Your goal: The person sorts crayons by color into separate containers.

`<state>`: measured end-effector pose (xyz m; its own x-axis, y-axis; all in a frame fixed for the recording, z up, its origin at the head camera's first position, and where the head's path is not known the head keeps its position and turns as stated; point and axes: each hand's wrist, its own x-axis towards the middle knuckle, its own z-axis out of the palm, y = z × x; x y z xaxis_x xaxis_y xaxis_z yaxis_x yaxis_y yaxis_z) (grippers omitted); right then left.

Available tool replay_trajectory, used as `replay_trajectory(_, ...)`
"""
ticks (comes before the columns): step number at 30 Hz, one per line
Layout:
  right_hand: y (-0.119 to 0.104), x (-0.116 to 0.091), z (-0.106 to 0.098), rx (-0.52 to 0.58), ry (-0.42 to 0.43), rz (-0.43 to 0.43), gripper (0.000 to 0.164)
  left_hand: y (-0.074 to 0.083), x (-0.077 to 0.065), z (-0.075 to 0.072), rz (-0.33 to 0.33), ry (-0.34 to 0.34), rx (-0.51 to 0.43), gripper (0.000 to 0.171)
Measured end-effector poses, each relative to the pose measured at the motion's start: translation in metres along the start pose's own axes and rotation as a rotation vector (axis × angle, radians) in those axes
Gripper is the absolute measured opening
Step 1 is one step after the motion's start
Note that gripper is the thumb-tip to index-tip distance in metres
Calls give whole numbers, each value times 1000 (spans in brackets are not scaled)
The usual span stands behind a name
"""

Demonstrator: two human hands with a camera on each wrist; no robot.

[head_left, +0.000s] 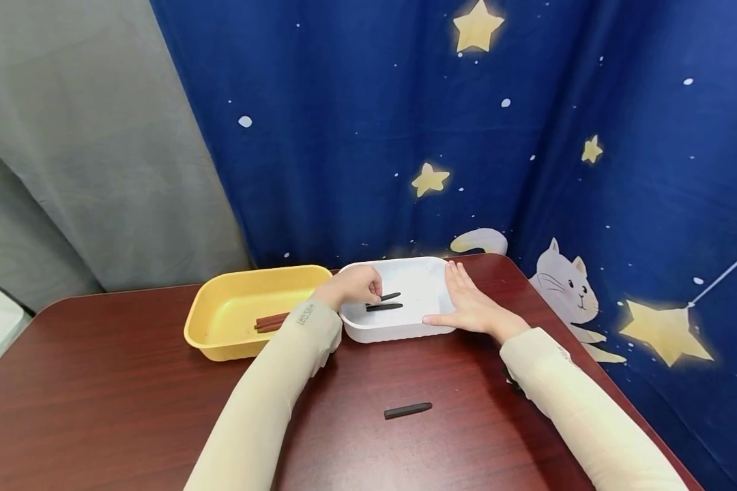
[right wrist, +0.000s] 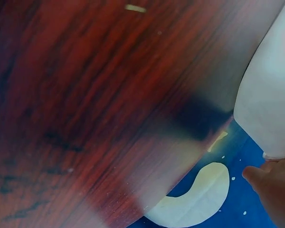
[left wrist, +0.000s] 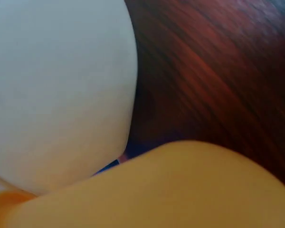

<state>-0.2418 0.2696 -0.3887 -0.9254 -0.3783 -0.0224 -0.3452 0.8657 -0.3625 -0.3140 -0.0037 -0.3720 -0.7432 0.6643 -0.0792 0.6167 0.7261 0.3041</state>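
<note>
Over the left end of a white plastic bin, my left hand pinches a black crayon with curled fingers. A second black crayon lies on the bin floor just below it. My right hand rests against the bin's right end, fingers straight along the wall and thumb at the near rim. In the left wrist view the white bin's side fills the upper left. The right wrist view shows part of the right hand beside the white bin.
Left of the white bin stands a yellow bin with reddish-brown crayons, partly covered by the left sleeve. Another black crayon lies on the dark wooden table nearer to me. A blue starry curtain hangs behind the table edge.
</note>
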Motion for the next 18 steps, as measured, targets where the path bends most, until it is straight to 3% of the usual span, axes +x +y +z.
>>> replay_trajectory(9, -1, -1, -1, -1, -9, -2, 126, 0, 0, 2, -32, -24, 27, 6)
replay_trajectory(18, 1, -1, -1, 3, -3, 3, 126, 4, -1, 0, -7, -18, 11, 7)
